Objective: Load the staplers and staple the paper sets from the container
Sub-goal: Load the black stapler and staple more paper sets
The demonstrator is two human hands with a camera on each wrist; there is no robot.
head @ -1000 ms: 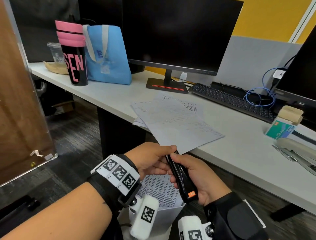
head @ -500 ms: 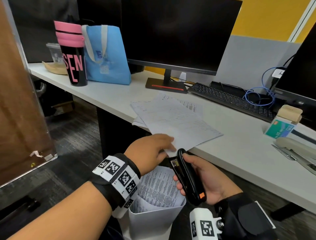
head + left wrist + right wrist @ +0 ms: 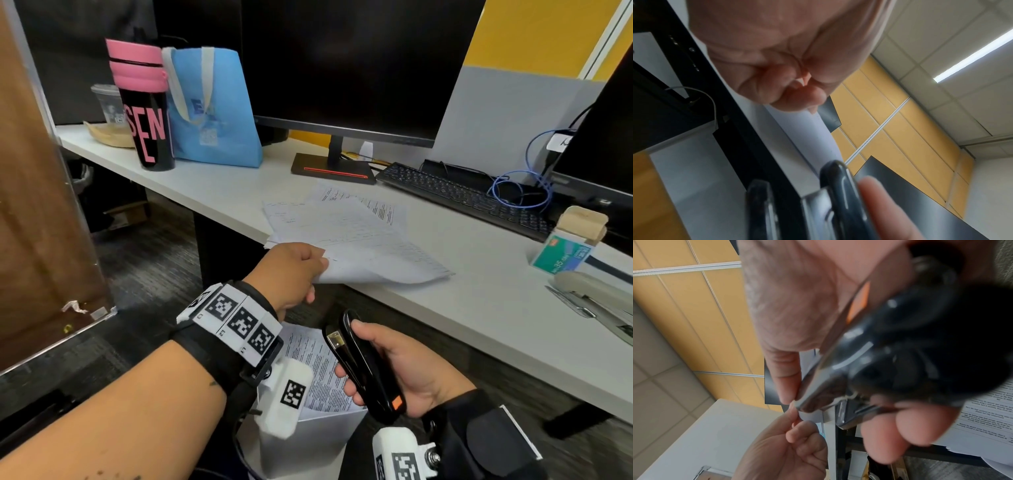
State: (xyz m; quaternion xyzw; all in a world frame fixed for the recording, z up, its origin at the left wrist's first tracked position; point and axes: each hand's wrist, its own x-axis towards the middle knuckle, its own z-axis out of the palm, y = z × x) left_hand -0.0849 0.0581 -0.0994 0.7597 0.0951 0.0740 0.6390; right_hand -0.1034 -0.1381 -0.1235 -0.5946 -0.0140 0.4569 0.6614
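My right hand (image 3: 387,370) grips a black stapler (image 3: 366,366) with an orange tab, held below the desk's front edge; the black stapler (image 3: 890,356) fills the right wrist view. My left hand (image 3: 298,274) pinches the near corner of a paper set (image 3: 363,246) that overhangs the desk (image 3: 479,308). In the left wrist view the fingers (image 3: 797,95) pinch the sheet (image 3: 813,138). Under both hands stands a white container (image 3: 308,442) holding more printed papers (image 3: 318,373). A beige stapler (image 3: 596,298) lies on the desk at right, beside a green staple box (image 3: 561,253).
On the desk stand a monitor (image 3: 342,68), a black keyboard (image 3: 466,198) with a blue cable (image 3: 524,192), a blue bag (image 3: 212,109) and a pink-lidded black tumbler (image 3: 144,109). A wooden panel (image 3: 37,222) rises at left. Dark floor lies below.
My left hand left the stapler and rose to the desk edge, where it now pinches the paper set's corner. My right hand moved the stapler slightly right and down.
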